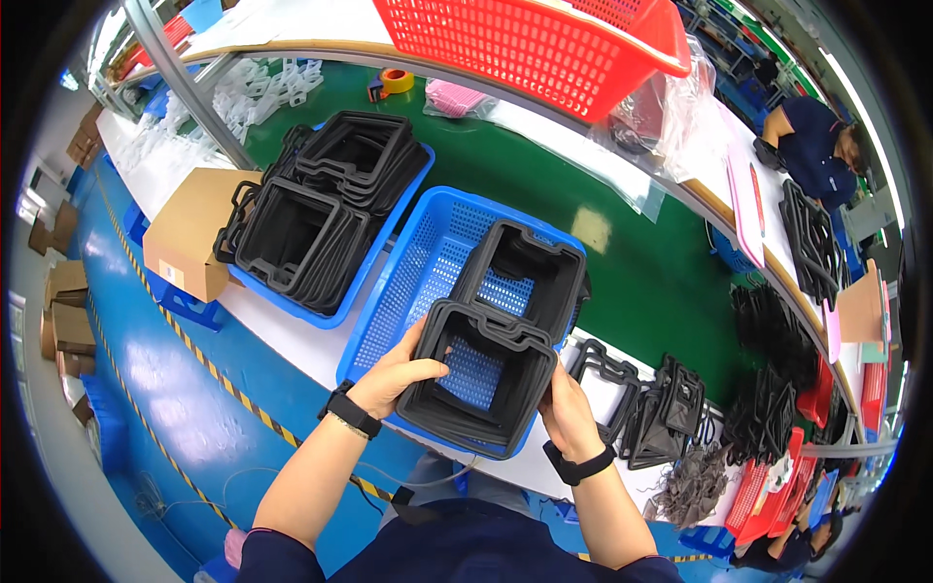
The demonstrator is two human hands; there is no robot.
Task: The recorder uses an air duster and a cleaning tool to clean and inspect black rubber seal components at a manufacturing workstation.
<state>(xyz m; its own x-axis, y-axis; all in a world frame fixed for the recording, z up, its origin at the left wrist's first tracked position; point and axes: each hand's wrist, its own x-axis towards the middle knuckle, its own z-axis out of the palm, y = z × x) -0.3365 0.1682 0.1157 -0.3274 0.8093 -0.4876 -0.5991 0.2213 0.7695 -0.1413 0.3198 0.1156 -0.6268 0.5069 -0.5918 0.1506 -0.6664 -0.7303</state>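
- The left hand (pixel 394 379) grips the left wall of the near frame stack (pixel 513 389); its thumb lies over the rim, toward the inside.
- The right hand (pixel 571 418) holds the right wall of the same stack; its fingers are mostly hidden behind that wall.
- The near frame stack, made of black open frames nested together, is at the near end of the blue basket (pixel 403 291). Whether it rests on the basket floor or is raised cannot be told.
- The far frame stack (pixel 559 301) stands in the same basket, just beyond the held stack. The left part of the basket floor is visible.
- The blue tray (pixel 426 173), to the left of the basket, contains 2 main groups of nested black frames (pixel 355 228).
- The cardboard box (pixel 190 228) is at the left of the tray.
- To the right of the basket, loose black frames (pixel 627 413) lie near a tangled grey bundle (pixel 692 486).
- At the far side, the red basket (pixel 486 49) stands on a bench; a yellow tape roll (pixel 397 82) lies to its left.
- A co-worker (pixel 816 146) is at the far right.
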